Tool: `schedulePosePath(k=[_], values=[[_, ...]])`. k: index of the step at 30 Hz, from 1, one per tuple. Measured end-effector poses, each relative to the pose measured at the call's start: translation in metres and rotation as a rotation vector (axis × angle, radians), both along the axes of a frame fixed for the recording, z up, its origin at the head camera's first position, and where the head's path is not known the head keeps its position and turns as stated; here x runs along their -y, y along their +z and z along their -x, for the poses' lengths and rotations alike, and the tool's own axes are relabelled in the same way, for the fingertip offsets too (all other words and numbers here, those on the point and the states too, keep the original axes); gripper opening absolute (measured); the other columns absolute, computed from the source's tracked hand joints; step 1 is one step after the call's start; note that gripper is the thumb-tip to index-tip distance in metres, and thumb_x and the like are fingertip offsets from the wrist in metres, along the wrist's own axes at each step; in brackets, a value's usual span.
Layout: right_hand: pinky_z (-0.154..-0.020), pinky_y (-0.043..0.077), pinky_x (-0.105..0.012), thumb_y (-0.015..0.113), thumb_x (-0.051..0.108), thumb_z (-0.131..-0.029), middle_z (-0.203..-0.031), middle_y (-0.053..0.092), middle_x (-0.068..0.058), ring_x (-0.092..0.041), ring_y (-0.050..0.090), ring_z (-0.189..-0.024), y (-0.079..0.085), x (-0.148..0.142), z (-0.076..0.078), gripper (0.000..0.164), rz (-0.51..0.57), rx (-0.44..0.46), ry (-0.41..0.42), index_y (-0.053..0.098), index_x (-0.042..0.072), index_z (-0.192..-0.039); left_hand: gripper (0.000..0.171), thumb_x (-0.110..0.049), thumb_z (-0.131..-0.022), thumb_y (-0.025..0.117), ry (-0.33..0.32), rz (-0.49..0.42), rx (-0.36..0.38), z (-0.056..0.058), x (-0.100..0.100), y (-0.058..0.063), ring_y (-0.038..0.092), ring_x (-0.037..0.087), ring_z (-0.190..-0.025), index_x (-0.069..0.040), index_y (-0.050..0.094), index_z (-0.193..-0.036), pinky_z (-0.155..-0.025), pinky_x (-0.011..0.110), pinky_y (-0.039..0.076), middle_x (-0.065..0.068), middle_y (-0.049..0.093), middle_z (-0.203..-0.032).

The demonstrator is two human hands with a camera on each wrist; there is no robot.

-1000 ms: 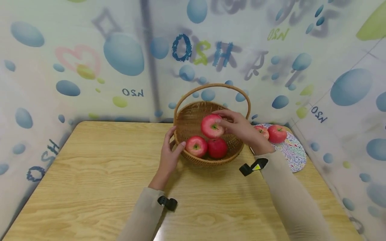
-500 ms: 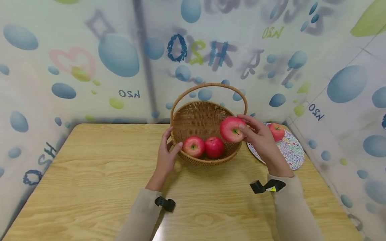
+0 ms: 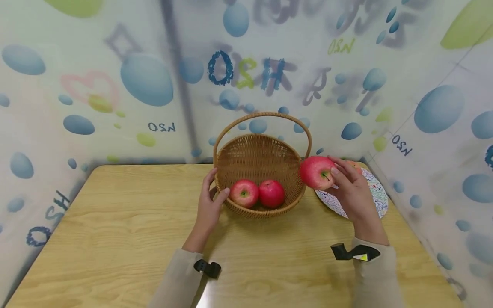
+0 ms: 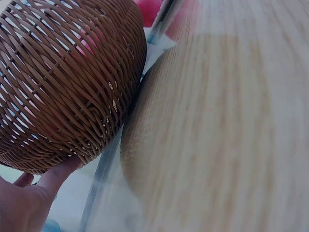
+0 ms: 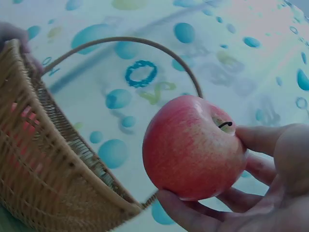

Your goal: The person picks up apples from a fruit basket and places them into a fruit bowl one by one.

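My right hand (image 3: 356, 196) holds a red apple (image 3: 317, 172) by its side, thumb near the stem, just off the right rim of the wicker basket (image 3: 256, 158). In the right wrist view the held apple (image 5: 193, 150) is close to the camera, and the basket (image 5: 63, 169) lies left of it. The left hand (image 3: 208, 205) grips the basket's left rim, with its thumb at the edge. Inside the basket, tilted toward me, sit a lighter red apple (image 3: 244, 193) and a darker one (image 3: 271, 193), side by side. From the left wrist, the woven outside (image 4: 63, 82) fills the upper left.
A round, colourfully patterned plate (image 3: 379, 194) lies at the table's back right corner, partly behind the right hand. On it, another apple (image 3: 355, 166) is mostly hidden. The wooden table (image 3: 127, 231) meets the printed wall (image 3: 154, 145) behind the basket.
The right hand has carried its apple from over the basket out to the right, toward the plate. The left hand stays on the rim, and two apples remain in the basket.
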State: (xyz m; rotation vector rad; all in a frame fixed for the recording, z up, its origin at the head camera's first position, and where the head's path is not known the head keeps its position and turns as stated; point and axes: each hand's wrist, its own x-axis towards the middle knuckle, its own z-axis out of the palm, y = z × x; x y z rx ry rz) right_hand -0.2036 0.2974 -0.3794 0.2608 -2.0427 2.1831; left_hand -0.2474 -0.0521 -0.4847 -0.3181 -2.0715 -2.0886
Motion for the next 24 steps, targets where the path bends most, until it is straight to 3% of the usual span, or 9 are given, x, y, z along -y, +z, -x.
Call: schedulePosePath(k=[5,11,16,20,24], values=[[-0.081,0.060,-0.024,0.049,0.008,-0.105,-0.124,0.066,0.007,-0.008,0.065,-0.104,-0.002,-0.018,0.000,0.037,0.117,-0.018,0.026,0.057,0.012,-0.141,0.064,-0.010,-0.100,0.059,0.002,-0.005,0.012,0.000,0.002,-0.001,0.043,0.044,-0.142,-0.020,0.033,-0.157,-0.112,0.059,0.040,0.011,0.029,-0.162],[-0.080,0.061,-0.025,0.048,0.007,-0.105,-0.125,0.060,0.005,-0.008,0.064,-0.103,-0.011,-0.045,0.003,0.035,0.172,-0.014,-0.022,0.059,0.013,-0.138,0.064,-0.010,-0.100,0.060,0.004,-0.006,0.002,0.000,0.001,0.001,0.039,0.041,-0.144,-0.018,0.033,-0.157,-0.115,0.058,0.036,0.010,0.030,-0.162],[-0.073,0.061,-0.023,0.056,0.016,-0.103,-0.124,0.057,0.007,-0.006,0.062,-0.101,-0.020,-0.064,0.005,0.040,0.142,0.077,-0.190,0.055,0.014,-0.143,0.063,-0.012,-0.100,0.060,0.007,-0.015,-0.004,-0.001,0.001,0.003,0.031,0.036,-0.149,-0.014,0.033,-0.157,-0.118,0.056,0.032,0.011,0.031,-0.162],[-0.069,0.061,-0.021,0.062,0.029,-0.100,-0.125,0.054,0.009,-0.005,0.061,-0.100,-0.024,-0.075,0.005,0.051,0.112,0.197,-0.358,0.051,0.019,-0.149,0.063,-0.014,-0.101,0.060,0.002,-0.015,0.010,-0.002,0.001,0.004,0.034,0.038,-0.148,-0.015,0.032,-0.157,-0.118,0.057,0.033,0.010,0.031,-0.162],[-0.068,0.060,-0.021,0.064,0.034,-0.098,-0.126,0.053,0.008,-0.005,0.060,-0.099,-0.029,-0.081,0.007,0.058,0.129,0.272,-0.448,0.047,0.021,-0.152,0.063,-0.013,-0.101,0.059,0.000,-0.013,0.017,-0.002,0.001,0.004,0.035,0.040,-0.147,-0.017,0.032,-0.157,-0.117,0.057,0.033,0.008,0.030,-0.162]])
